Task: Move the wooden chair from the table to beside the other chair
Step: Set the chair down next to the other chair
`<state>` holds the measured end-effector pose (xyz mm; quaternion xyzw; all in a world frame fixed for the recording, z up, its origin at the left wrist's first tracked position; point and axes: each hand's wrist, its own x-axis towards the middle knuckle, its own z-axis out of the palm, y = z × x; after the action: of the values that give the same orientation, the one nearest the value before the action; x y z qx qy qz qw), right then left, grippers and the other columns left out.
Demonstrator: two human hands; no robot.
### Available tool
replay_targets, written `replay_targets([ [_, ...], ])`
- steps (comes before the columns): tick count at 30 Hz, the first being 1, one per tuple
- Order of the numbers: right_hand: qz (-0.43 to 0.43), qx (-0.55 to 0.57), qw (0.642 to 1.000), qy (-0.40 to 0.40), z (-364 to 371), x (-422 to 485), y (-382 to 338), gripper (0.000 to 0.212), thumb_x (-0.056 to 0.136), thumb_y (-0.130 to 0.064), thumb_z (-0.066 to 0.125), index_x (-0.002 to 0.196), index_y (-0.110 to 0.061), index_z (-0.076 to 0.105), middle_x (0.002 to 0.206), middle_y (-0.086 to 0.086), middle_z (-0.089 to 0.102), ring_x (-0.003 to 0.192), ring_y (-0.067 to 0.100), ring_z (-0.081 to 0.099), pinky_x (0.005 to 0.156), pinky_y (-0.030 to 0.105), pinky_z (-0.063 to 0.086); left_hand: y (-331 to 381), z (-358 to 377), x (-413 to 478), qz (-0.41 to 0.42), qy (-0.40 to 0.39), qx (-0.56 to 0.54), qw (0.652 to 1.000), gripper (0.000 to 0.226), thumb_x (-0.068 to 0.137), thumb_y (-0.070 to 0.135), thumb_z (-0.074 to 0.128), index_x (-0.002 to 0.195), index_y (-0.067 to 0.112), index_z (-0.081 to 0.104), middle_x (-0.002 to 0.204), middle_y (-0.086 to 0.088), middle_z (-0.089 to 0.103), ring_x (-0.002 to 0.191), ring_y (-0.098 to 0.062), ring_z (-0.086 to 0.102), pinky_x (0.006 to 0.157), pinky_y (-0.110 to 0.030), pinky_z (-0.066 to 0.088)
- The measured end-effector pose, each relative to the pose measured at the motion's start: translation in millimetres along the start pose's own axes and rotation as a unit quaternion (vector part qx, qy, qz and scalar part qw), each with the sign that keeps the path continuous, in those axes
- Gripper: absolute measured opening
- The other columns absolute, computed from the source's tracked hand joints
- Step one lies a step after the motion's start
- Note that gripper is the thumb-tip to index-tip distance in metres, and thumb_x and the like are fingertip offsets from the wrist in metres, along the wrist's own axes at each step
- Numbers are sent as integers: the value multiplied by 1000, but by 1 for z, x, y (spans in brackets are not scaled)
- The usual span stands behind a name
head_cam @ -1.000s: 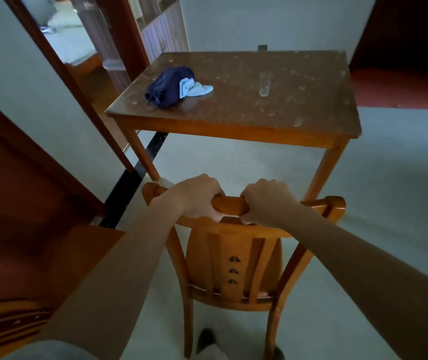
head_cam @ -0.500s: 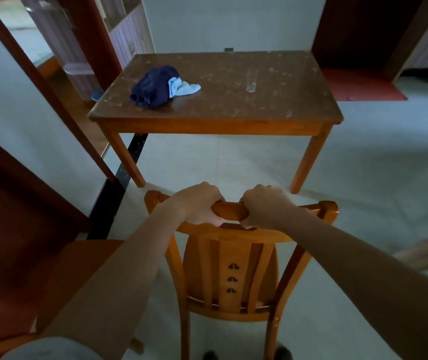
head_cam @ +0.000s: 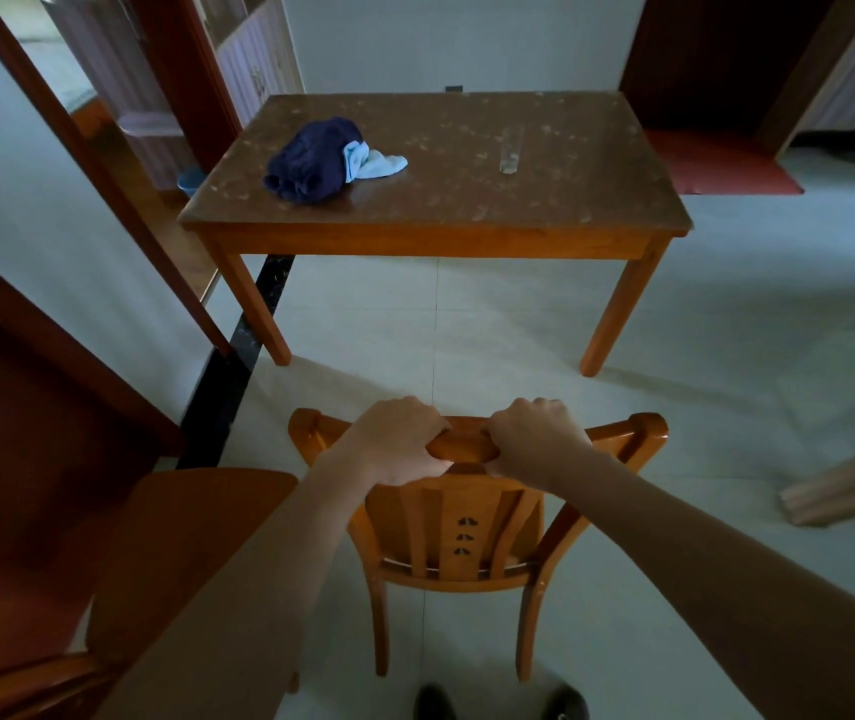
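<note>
At the near edge of the pale tiled floor, both hands are locked on the top rail of the wooden chair. The left hand wraps the rail left of centre, fingers curled right over it, thumb tucked beneath. The right hand grips just beside it on the right, knuckles up, fully closed around the wood. A short stretch of rail shows between the two fists. The chair stands clear of the table, open floor between them, its back facing the camera, seat towards the table. On the tabletop lies a dark blue cloth bundled with a light blue cloth, touching, and a clear glass well apart to the right. Lower left, the rounded seat of the other chair sits just beside the held one. Two dark shoes peek in behind the chair's rear legs. A pale wooden leg juts in at right
</note>
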<state>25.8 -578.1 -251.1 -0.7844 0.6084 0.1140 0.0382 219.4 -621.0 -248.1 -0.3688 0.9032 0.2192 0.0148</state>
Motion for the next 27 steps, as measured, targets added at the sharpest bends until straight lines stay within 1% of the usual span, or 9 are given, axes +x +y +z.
replay_targets([
  [3,3,20,1000,-18,29,-15,-8,22,99,-39,60,81,-30,50,66,-7,50,55,7,45,51,24,31,0,33,-9,7,4,12,1000,36,95,36,58,61,26,53,51,10,46,41,-2,43,50,-19,35],
  [5,-3,35,999,-22,47,-22,-13,25,100,-41,58,80,-32,46,65,-9,48,54,5,44,53,24,36,-2,53,-15,14,3,39,999,39,98,38,58,62,30,47,52,11,46,42,0,42,49,-17,34],
  [9,-7,30,1000,1,65,-35,-21,25,100,-48,56,81,-34,47,61,-11,40,50,4,35,51,28,32,-3,72,-28,41,27,80,996,46,98,40,61,62,37,32,53,17,40,43,2,39,46,-16,27],
  [11,-4,41,999,-6,72,-46,-28,22,100,-50,57,86,-34,53,62,-12,39,52,4,33,54,30,32,0,80,-37,47,17,74,996,42,100,42,58,65,36,35,54,17,41,44,2,40,46,-16,31],
  [14,3,64,997,-33,86,-68,-44,19,101,-48,57,98,-29,59,67,-11,39,56,5,37,57,30,36,7,100,-56,35,-9,66,997,32,103,46,52,76,29,52,61,13,49,49,-2,48,53,-19,43],
  [17,4,76,994,-76,101,-97,-62,17,103,-42,56,106,-26,58,79,-8,47,69,12,48,67,32,44,18,122,-83,18,-25,65,997,32,101,53,53,88,24,62,71,9,61,58,-9,60,61,-24,53],
  [20,9,121,989,-85,111,-128,-82,18,104,-41,54,114,-27,59,92,-5,56,86,17,56,79,37,49,29,148,-112,3,-35,41,999,33,100,55,54,86,26,61,69,10,59,56,-10,61,55,-22,44],
  [22,11,128,988,-81,120,-147,-97,18,104,-39,52,112,-26,63,103,-3,67,100,21,64,80,38,50,36,166,-132,-11,-39,14,999,28,98,55,57,89,30,61,70,13,59,56,-9,60,52,-19,37],
  [27,-13,111,988,-104,147,-182,-123,18,104,-34,50,109,-22,64,114,1,73,109,23,64,85,41,54,51,202,-169,-30,-52,-38,997,25,95,50,61,115,33,59,101,6,72,86,-16,69,71,-25,45],
])
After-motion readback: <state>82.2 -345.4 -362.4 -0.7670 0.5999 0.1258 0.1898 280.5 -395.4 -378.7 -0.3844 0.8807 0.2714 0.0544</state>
